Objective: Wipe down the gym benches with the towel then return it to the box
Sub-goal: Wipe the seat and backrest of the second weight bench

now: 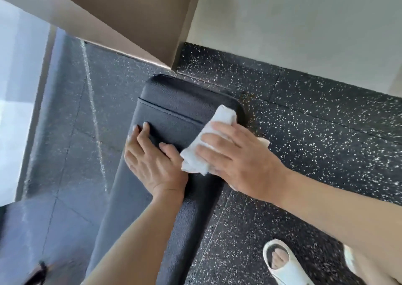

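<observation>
1. Head view: nearest the lens, two bare forearms reach forward from the bottom edge over a long black padded gym bench (pixel 174 110) with a pebbled vinyl top and rounded corners.
2. Over on the bench's left side, the left hand (pixel 152 160) lies palm down, fingers straight and a little spread, fingertips touching the left edge of the pad and thumb stretched across the top. It holds nothing.
3. Beside it, the right hand (pixel 237 156) lies flat with extended fingers pressing a crumpled white cloth towel (pixel 208 141) against the bench's right edge, near the far end. Part of the towel pokes out past the fingertips, and a bit shows beyond the hand on the floor side.
4. Left thumb and towel nearly meet.
5. Below the right forearm, a white open-toed slipper (pixel 282 263) stands on the black rubber floor flecked with white (pixel 315 132).
6. Past the bench's far end, a pale wall (pixel 293 23) meets the floor.
</observation>
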Demonstrator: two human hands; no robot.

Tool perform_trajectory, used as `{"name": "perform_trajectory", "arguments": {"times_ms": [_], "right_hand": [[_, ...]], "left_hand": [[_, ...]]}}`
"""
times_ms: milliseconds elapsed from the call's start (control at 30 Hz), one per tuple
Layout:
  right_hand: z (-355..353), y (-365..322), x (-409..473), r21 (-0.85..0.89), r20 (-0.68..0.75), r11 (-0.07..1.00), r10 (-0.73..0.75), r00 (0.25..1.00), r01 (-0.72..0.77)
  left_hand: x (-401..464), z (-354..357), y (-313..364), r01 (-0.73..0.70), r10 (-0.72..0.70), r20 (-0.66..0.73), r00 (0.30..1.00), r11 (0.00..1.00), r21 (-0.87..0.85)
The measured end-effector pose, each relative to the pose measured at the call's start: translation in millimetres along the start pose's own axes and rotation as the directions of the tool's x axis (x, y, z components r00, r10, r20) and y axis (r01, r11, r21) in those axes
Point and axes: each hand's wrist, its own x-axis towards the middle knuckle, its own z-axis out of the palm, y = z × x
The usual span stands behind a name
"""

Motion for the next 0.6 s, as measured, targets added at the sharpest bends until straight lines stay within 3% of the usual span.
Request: {"name": "perform_trajectory", "arguments": {"times_ms": [133, 400, 500, 600], "right_hand": [[0.8, 12.8, 35.3, -0.041, 0.118, 0.995, -0.082, 0.99, 0.088], [39.7, -13.6, 232.0, -0.133, 0.301, 0.974, -0.135, 0.944, 0.182], [40.9, -11.4, 227.1, -0.129, 0.275, 0.969, -0.167, 0.947, 0.209], [25.9, 6.4, 165.0, -0.055, 0.195, 0.976, -0.198, 0.961, 0.212]], "left_hand": [[0.7, -1.1, -0.2, 0.007, -0.007, 0.019, 1.0, 1.0, -0.021], [1.4, -5.5, 2.4, 0.021, -0.02, 0.029, 0.999, 1.0, -0.016], [1.9, -6.0, 2.4, 0.018, -0.018, 0.02, 1.0, 1.0, -0.023], [1.2, -6.1, 2.2, 0.036, -0.036, 0.028, 0.999, 0.999, -0.018]]}}
